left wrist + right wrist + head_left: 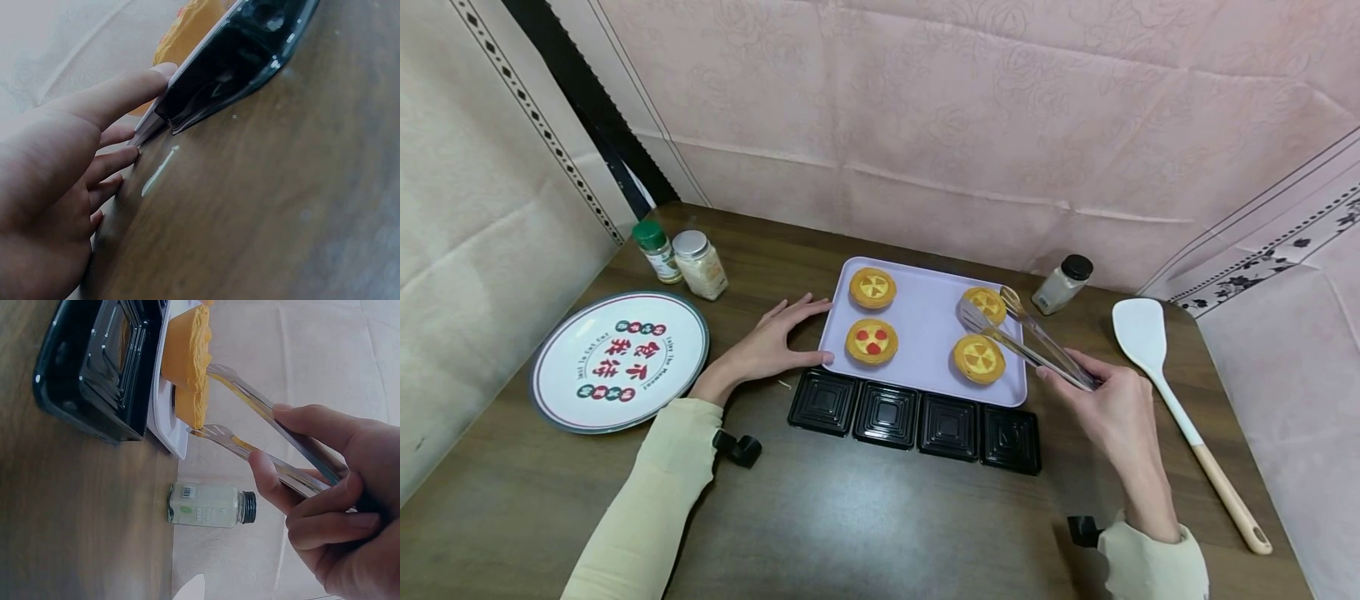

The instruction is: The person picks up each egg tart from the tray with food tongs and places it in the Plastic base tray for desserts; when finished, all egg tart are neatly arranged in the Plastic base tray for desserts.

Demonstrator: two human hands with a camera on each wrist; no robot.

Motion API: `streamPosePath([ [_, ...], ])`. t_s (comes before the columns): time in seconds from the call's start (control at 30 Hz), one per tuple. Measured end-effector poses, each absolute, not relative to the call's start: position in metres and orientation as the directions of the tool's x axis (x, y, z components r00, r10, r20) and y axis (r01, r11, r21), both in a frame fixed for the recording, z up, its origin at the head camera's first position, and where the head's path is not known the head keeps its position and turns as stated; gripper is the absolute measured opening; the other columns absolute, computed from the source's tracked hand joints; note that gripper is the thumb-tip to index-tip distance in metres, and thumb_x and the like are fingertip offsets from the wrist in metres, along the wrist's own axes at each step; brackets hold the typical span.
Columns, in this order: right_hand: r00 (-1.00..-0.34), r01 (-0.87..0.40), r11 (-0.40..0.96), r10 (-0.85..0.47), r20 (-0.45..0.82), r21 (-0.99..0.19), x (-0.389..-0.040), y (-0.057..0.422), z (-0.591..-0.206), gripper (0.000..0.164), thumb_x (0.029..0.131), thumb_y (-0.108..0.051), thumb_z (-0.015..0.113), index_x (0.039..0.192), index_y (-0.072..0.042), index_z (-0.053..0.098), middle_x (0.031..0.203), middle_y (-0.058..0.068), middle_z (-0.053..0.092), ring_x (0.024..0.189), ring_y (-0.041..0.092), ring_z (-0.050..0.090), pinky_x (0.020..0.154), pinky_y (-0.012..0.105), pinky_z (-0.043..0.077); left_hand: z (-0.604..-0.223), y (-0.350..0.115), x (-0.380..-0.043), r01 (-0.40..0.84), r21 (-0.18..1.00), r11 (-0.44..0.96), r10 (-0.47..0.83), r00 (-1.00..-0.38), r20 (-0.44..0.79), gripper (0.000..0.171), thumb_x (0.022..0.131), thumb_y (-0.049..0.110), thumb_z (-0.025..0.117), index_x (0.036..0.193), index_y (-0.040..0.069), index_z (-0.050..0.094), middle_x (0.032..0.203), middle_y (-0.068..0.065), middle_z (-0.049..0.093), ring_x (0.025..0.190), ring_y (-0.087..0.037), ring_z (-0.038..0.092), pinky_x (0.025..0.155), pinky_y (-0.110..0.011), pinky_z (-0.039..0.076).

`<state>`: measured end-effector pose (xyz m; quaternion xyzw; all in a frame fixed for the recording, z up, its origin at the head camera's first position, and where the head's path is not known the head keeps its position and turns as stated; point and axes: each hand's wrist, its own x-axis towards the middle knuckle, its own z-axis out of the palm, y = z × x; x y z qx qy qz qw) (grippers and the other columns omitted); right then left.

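My right hand (1116, 408) grips metal tongs (303, 445) with fingers and thumb curled round their arms. The tong tips are spread on either side of the back right egg tart (982, 300), low over a pale lilac tray (917, 333). Close in front of it sits the front right tart (979, 360). My left hand (771, 340) lies at the tray's left edge, fingers extended and thumb tip on the rim. Near it are a tart with red spots (872, 342) and a yellow tart (873, 288) behind.
Several black square dishes (886, 414) line the tray's front edge. A round plate with red writing (621, 362) lies left, below a green-capped jar (657, 252) and a grey-lidded jar (701, 267). A black-capped jar (1063, 285) and a white spatula (1157, 367) are right.
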<state>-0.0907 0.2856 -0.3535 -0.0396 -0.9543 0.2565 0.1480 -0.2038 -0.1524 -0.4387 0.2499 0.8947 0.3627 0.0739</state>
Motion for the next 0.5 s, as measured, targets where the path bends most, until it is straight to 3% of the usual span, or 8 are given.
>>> streamPosePath([
  [0.5,-0.94,-0.055,0.849,0.133,0.314,-0.526,-0.09,0.2882,-0.3544,0.046,0.082,-0.039,0.08,0.116,-0.009,0.074,0.086,0.011,0.072,0.059,0.017,0.048,0.043,0.026,0.035,-0.4387,-0.1522,-0.2042,0.388,0.688,0.613,0.499,-0.865,0.043,0.083,0.084,0.054,0.073,0.151,0.02,0.039,0.155,-0.004,0.035,0.148,-0.022,0.013,0.118,-0.048,0.001],
])
